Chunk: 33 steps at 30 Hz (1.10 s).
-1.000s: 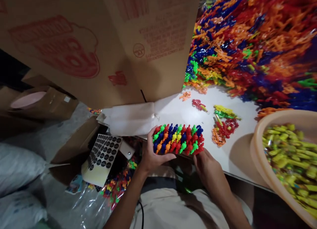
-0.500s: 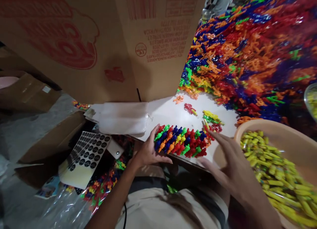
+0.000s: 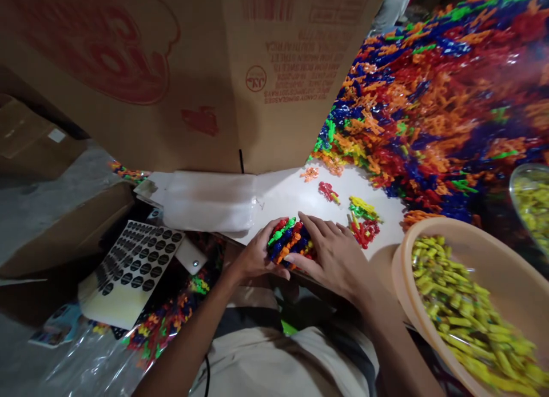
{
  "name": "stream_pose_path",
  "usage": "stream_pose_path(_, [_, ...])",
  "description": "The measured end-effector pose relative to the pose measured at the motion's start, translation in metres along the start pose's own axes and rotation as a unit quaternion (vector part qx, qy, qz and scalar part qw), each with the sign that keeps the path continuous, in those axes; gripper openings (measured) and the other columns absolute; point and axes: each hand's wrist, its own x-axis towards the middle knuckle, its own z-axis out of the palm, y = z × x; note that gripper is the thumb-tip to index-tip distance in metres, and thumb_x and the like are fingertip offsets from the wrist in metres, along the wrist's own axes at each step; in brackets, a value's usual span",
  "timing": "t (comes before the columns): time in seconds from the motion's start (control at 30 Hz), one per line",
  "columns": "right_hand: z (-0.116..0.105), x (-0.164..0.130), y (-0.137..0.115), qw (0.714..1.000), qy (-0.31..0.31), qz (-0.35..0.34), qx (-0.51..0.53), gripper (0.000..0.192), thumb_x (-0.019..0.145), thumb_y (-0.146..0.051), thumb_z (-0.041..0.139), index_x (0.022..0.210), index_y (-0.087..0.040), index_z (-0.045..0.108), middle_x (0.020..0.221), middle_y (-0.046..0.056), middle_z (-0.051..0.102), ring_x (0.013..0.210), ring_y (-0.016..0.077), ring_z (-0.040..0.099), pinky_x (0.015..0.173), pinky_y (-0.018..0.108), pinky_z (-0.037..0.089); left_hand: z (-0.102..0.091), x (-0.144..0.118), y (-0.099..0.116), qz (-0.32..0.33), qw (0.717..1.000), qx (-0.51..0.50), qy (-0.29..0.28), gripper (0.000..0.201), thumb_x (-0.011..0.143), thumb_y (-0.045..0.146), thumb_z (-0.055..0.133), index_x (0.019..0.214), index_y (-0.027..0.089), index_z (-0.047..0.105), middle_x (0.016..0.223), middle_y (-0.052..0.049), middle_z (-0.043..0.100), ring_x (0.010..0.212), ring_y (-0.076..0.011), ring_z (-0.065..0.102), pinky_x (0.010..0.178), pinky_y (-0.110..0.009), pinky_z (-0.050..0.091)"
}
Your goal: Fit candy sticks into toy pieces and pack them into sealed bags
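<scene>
Block of plastic toy figures (image 3: 285, 243), one: red, green, blue, orange and yellow, packed in slanting rows; held at the near edge of a white tabletop (image 3: 281, 208), between the two hands.

Left hand (image 3: 256, 254): curled about the block's left end, fingertips at the far side, thumb at the near side; holding.

Right hand (image 3: 333, 255): laid over the block's right part, fingers close together across the far side, thumb along the near side; holding, with that end hidden beneath.

Loose toy figures on the tabletop, beyond the right hand: an orange piece (image 3: 309, 174); a red piece (image 3: 327, 191); a yellow-and-green group (image 3: 363, 208), with a red piece (image 3: 366, 233) just beside it.

Peach plastic basin (image 3: 506, 282), right of the right hand: contains yellow wrapped pieces (image 3: 467, 314).

Heap of multicoloured figures (image 3: 429, 116), far right.

Printed cardboard carton (image 3: 210, 65), beyond the tabletop's left part; before it, a white flat stack (image 3: 210, 201).

Sheet of round black stickers (image 3: 141, 265), lower left, tilted.
</scene>
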Motion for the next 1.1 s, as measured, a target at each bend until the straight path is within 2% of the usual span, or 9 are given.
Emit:
stream_pose_path(0.13, [-0.001,-0.001,0.001,1.0,-0.008,-0.002,0.005,0.089,0.11,-0.077,0.059,0.173,-0.015,0.049,0.161,0.025,0.068,0.135,0.0467,0.072,0.113,0.065,0.054,0.0,-0.004,0.002,-0.003,1.0,-0.002,0.011,0.14,0.056,0.086,0.102,0.17,0.026,0.048,0.175,-0.022,0.052,0.162,-0.0493,0.051,0.138,-0.063,0.04])
stream_pose_path(0.23, [-0.004,-0.002,0.003,1.0,0.01,-0.019,0.019,0.084,0.11,-0.074,0.062,0.174,-0.021,0.049,0.168,0.022,0.063,0.142,0.0459,0.068,0.117,0.067,0.052,-0.002,-0.007,0.005,-0.006,1.0,0.002,0.004,0.14,0.058,0.088,0.099,0.171,0.026,0.046,0.176,-0.022,0.052,0.162,-0.0489,0.051,0.138,-0.063,0.04])
stream_pose_path(0.3, [-0.006,-0.005,0.005,0.996,0.045,-0.067,0.033,0.07,0.114,-0.065,0.062,0.171,-0.025,0.053,0.171,0.018,0.062,0.147,0.0423,0.065,0.123,0.067,0.047,-0.003,-0.009,0.007,-0.004,1.0,-0.005,-0.003,0.139,0.062,0.088,0.098,0.172,0.025,0.043,0.176,-0.022,0.051,0.163,-0.0482,0.05,0.138,-0.062,0.04])
stream_pose_path(0.37, [-0.007,-0.008,0.006,0.987,0.098,-0.119,0.046,0.048,0.118,-0.049,0.061,0.159,-0.025,0.066,0.162,0.015,0.07,0.144,0.0368,0.067,0.124,0.064,0.047,-0.002,-0.012,0.007,0.004,1.0,-0.019,0.002,0.136,0.068,0.087,0.096,0.174,0.024,0.04,0.178,-0.022,0.048,0.165,-0.0472,0.047,0.139,-0.061,0.039])
stream_pose_path(0.43, [-0.006,-0.011,0.005,0.978,0.143,-0.142,0.046,0.031,0.119,-0.034,0.06,0.143,-0.023,0.076,0.145,0.012,0.081,0.133,0.0322,0.073,0.116,0.056,0.053,0.001,-0.014,0.006,0.017,0.999,-0.03,0.019,0.13,0.075,0.086,0.093,0.175,0.023,0.038,0.18,-0.022,0.045,0.168,-0.0462,0.044,0.141,-0.059,0.036])
stream_pose_path(0.5, [-0.005,-0.012,0.004,0.975,0.162,-0.145,0.039,0.026,0.119,-0.026,0.06,0.135,-0.021,0.08,0.134,0.01,0.086,0.122,0.0301,0.075,0.105,0.05,0.058,0.005,-0.014,0.005,0.022,0.998,-0.038,0.033,0.125,0.079,0.084,0.091,0.174,0.022,0.039,0.18,-0.022,0.045,0.169,-0.0455,0.043,0.141,-0.058,0.035])
stream_pose_path(0.83, [0.0,-0.015,0.0,0.975,0.14,-0.137,0.106,0.022,0.116,-0.023,0.064,0.131,-0.024,0.081,0.129,0.008,0.087,0.113,0.0282,0.077,0.099,0.048,0.06,0.018,-0.013,0.008,0.039,0.995,0.022,0.085,0.084,0.091,0.059,0.08,0.16,0.021,0.05,0.164,-0.017,0.063,0.152,-0.0407,0.061,0.131,-0.056,0.049])
stream_pose_path(0.97, [0.001,-0.012,0.001,0.975,0.138,-0.13,0.117,0.015,0.116,-0.022,0.065,0.122,-0.023,0.078,0.123,0.007,0.088,0.11,0.0284,0.074,0.098,0.047,0.059,0.025,-0.013,0.006,0.08,0.988,0.064,0.116,0.069,0.102,0.054,0.064,0.161,0.021,0.048,0.165,-0.018,0.062,0.152,-0.0382,0.062,0.131,-0.055,0.049])
stream_pose_path(1.1, [-0.002,-0.009,0.001,0.979,0.121,-0.121,0.109,0.013,0.117,-0.025,0.066,0.118,-0.023,0.078,0.122,0.007,0.088,0.11,0.0289,0.073,0.097,0.047,0.058,0.032,-0.014,0.002,0.104,0.978,0.1,0.149,0.068,0.106,0.051,0.058,0.164,0.019,0.045,0.166,-0.019,0.061,0.153,-0.0362,0.061,0.131,-0.052,0.049])
